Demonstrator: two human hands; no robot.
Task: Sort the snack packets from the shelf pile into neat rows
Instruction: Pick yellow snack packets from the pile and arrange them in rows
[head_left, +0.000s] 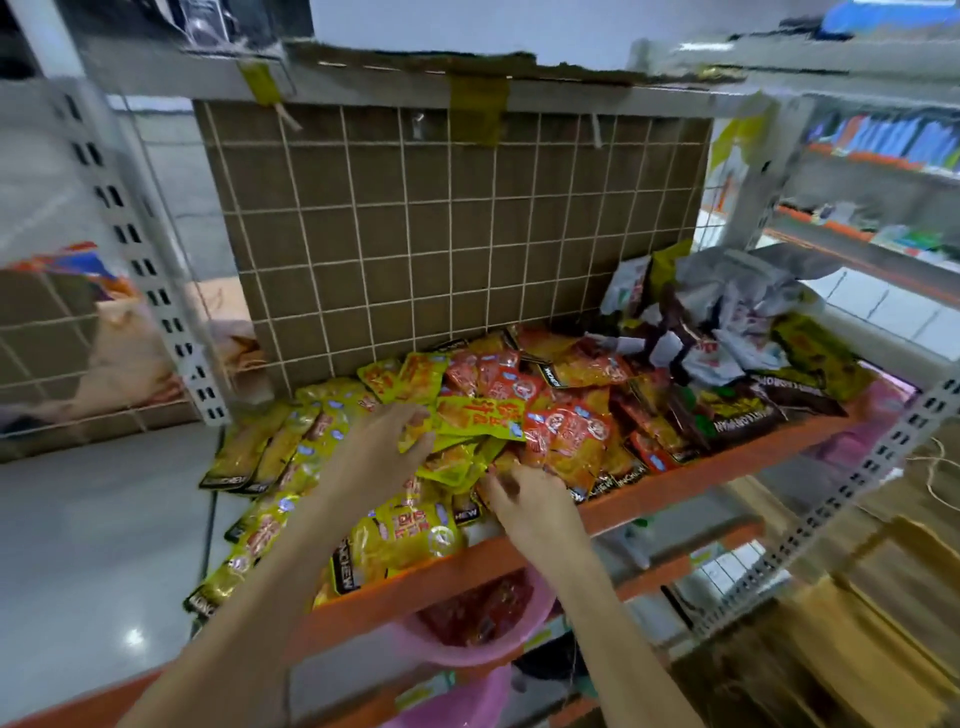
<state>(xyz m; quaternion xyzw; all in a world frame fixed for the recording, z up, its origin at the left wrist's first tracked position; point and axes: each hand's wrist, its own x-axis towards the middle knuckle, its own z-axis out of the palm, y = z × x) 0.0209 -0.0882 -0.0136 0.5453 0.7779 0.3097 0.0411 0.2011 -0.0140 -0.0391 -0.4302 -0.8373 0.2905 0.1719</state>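
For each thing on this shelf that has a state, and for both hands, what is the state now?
Yellow packets: lined up at the left, overlapping.
Orange packets: loose heap in the middle.
Dark packets: lying flat at the right.
Grey packets: crumpled heap at the back right.
Left hand: on the yellow packets, grip unclear.
Right hand: fingers in the heap, grip unclear.
Pink basin: below the shelf, holds red packets.

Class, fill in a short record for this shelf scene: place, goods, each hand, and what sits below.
place: orange shelf with wire grid behind
goods: yellow packets left, red packets middle, dark packets right, mostly jumbled
left hand: reaching among yellow packets, grasp unclear
right hand: fingers in pile at front edge, grasp unclear
below: pink bowl
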